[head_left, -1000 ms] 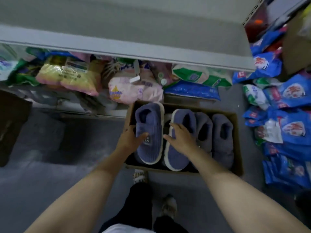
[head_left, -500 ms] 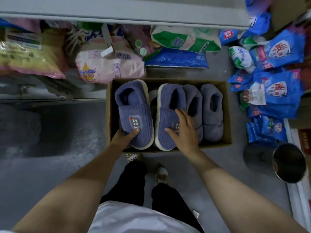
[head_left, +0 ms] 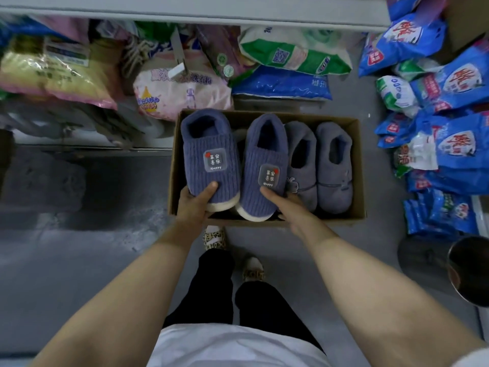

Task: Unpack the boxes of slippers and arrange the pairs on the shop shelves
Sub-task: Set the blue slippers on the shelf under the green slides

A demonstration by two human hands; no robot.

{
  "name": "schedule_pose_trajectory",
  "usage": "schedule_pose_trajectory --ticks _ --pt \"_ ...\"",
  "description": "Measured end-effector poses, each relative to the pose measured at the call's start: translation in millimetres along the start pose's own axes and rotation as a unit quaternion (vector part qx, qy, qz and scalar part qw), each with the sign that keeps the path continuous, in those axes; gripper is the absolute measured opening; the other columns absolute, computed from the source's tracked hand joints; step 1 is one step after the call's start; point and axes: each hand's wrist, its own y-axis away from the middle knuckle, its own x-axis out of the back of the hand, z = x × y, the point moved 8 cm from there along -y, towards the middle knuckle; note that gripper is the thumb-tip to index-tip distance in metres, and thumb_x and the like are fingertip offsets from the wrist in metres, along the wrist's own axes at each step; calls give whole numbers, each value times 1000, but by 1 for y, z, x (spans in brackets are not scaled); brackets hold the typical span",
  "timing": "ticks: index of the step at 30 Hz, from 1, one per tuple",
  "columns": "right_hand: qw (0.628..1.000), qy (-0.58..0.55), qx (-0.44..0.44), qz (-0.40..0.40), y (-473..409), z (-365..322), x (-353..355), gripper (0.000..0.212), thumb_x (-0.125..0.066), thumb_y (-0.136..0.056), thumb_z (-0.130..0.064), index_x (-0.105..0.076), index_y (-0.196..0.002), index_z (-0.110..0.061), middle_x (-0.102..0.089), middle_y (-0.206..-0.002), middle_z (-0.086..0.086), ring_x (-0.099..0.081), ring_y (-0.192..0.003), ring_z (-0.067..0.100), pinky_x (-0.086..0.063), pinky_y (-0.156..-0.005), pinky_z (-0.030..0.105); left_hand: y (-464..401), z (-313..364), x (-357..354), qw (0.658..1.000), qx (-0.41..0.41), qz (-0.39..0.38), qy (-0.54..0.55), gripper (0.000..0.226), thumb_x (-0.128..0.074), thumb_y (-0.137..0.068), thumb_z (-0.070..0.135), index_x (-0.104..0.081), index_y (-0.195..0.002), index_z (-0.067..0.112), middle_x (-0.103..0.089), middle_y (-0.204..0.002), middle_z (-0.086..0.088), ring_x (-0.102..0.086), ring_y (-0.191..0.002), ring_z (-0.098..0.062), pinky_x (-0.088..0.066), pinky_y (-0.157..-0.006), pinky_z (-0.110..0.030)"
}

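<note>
An open cardboard box (head_left: pixel 357 165) lies on the floor below the shelf. My left hand (head_left: pixel 194 201) grips the toe of a blue ribbed slipper (head_left: pixel 209 144) with a grey patch, thumb on top. The matching blue slipper (head_left: pixel 264 154) beside it is held at its toe by my right hand (head_left: pixel 287 207), thumb on the upper. Both slippers sit raised over the box's left half. A pair of grey slippers (head_left: pixel 321 160) lies flat in the right half of the box.
A grey shelf edge (head_left: pixel 211 14) runs across the top, with bagged goods (head_left: pixel 180 88) packed underneath. Blue and white detergent bags (head_left: pixel 449 123) pile up at the right. A metal bin (head_left: pixel 468 271) stands at the lower right. My feet are just behind the box.
Both hands slid from the slippers' middles down to the toes and gripped them. The two blue slippers turned upper-side up, showing their patches, and the view tilted down toward the box.
</note>
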Motion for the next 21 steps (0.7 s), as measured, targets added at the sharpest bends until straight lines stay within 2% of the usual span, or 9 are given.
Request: schedule_pose_trajectory --ticks 2,4,6,8,10,12,15,18,21 --pt "999 -31 8 -14 4 -4 4 31 -77 -86 -36 -61 -111 -28 -68 -106 -14 -62 -93 3 -47 -80 25 10 7 0 999 -51 -4 1 62 -78 -84 15 -48 -138 21 -65 -128 -4 -68 -111 -22 -61 -79 -42" --pt "997 -77 29 -3 8 -7 6 25 -79 -85 -27 -67 -106 -24 -74 -112 -3 -70 -101 15 -55 -78 28 25 14 -2 994 -106 -17 -1 60 -72 -88 3 -46 -136 29 -65 -125 2 -69 -110 -19 -61 -80 -44" --pt "993 -100 66 1 17 -14 2 45 -85 -79 -24 -64 -119 -20 -73 -118 2 -70 -109 21 -60 -80 37 38 15 -4 990 -133 -37 6 66 -71 -88 2 -44 -138 34 -64 -130 0 -66 -115 -25 -59 -84 -53" --pt "991 -80 104 9 28 -23 -1 85 -92 -67 -32 -49 -139 -24 -66 -130 -4 -66 -117 19 -60 -87 44 50 12 2 990 -133 -24 28 73 -77 -83 9 -43 -142 35 -63 -134 -3 -64 -118 -31 -53 -89 -64" --pt "988 -43 146 0 42 -37 -9 100 -92 -65 -37 -38 -149 -33 -59 -140 -9 -60 -124 14 -55 -98 48 65 13 12 990 -132 7 49 78 -80 -77 13 -43 -143 33 -63 -133 -3 -65 -117 -31 -53 -88 -66" --pt "984 -33 177 -19 57 -49 -19 95 -89 -74 -32 -34 -152 -37 -54 -146 -12 -55 -130 11 -50 -105 48 81 19 24 989 -143 22 43 80 -82 -75 12 -44 -143 33 -63 -132 -1 -65 -115 -29 -55 -86 -64" --pt "977 -25 208 -28 81 -63 -39 85 -81 -85 -20 -33 -153 -35 -52 -147 -12 -54 -126 8 -49 -106 42 99 28 52 987 -146 33 48 86 -84 -69 23 -44 -142 41 -62 -132 4 -66 -114 -26 -57 -85 -59" --pt "972 -9 232 -33 104 -78 -73 84 -79 -86 -19 -33 -155 -32 -52 -141 -11 -52 -119 5 -47 -99 33 117 45 92 983 -164 57 61 95 -88 -64 32 -41 -145 43 -61 -133 5 -65 -115 -24 -57 -87 -58" --pt "968 -6 242 -60 121 -92 -127 87 -82 -83 -22 -34 -154 -32 -52 -146 -9 -53 -125 9 -48 -103 37 132 66 142 975 -186 78 90 100 -88 -64 31 -36 -149 38 -59 -135 2 -64 -116 -24 -56 -89 -58"
